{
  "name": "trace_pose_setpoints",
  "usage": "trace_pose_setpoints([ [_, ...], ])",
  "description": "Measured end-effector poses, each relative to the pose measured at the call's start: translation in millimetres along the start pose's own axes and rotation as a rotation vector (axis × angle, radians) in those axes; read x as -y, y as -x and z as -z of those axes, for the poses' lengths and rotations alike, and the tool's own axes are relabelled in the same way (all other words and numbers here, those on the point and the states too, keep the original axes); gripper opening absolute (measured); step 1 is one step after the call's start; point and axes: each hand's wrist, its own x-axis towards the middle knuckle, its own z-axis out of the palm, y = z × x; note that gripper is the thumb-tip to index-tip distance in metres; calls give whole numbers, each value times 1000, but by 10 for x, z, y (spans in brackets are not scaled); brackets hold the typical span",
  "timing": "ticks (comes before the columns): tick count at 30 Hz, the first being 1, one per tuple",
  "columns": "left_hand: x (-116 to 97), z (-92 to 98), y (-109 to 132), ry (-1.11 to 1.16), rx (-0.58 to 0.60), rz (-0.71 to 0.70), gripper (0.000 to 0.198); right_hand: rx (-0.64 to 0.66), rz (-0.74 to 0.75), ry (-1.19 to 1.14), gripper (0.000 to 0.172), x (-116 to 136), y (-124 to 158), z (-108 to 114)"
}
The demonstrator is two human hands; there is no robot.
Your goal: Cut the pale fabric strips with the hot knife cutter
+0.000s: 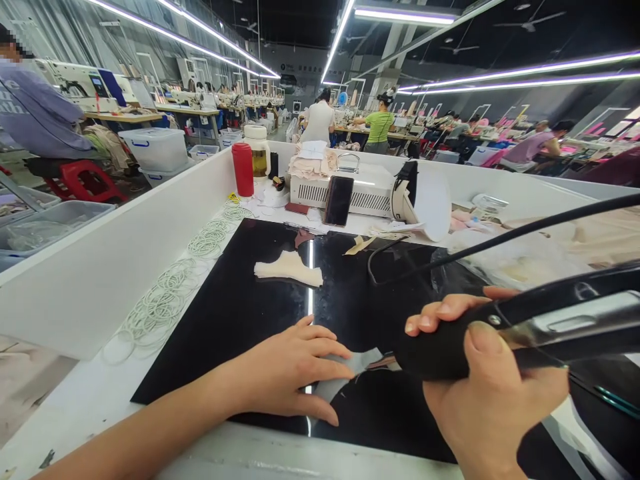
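Observation:
My left hand (300, 363) lies flat with its fingers spread, pressing a thin grey curved piece (361, 361) onto a glossy black board (230, 320). Most of that piece is under the hand. My right hand (487, 380) is wrapped round a thick black corded hand tool (530, 320) with a silver strip along its body. From its front end, a narrow metal tip (384, 362) reaches the right edge of the grey piece. Farther back on the board sits a stack of cream cut fabric pieces (289, 268), apart from both hands.
The tool's black cable (500, 240) arches across the right side. Pale green elastic loops (163, 300) line the left. Behind the board stand a phone (339, 200), a white vented box (310, 191), a red cup (243, 170) and a jug (257, 152). White walls (125, 247) enclose the table.

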Motion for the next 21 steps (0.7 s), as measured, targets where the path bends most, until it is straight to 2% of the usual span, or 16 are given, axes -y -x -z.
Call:
trace_pose_setpoints([
  [15,-7,10,11,22,11,23,45,-26,6,36,34,-24,-33,22],
  [21,-9,14,11,6,27,28,45,-101,20,42,37,17,-123,35],
])
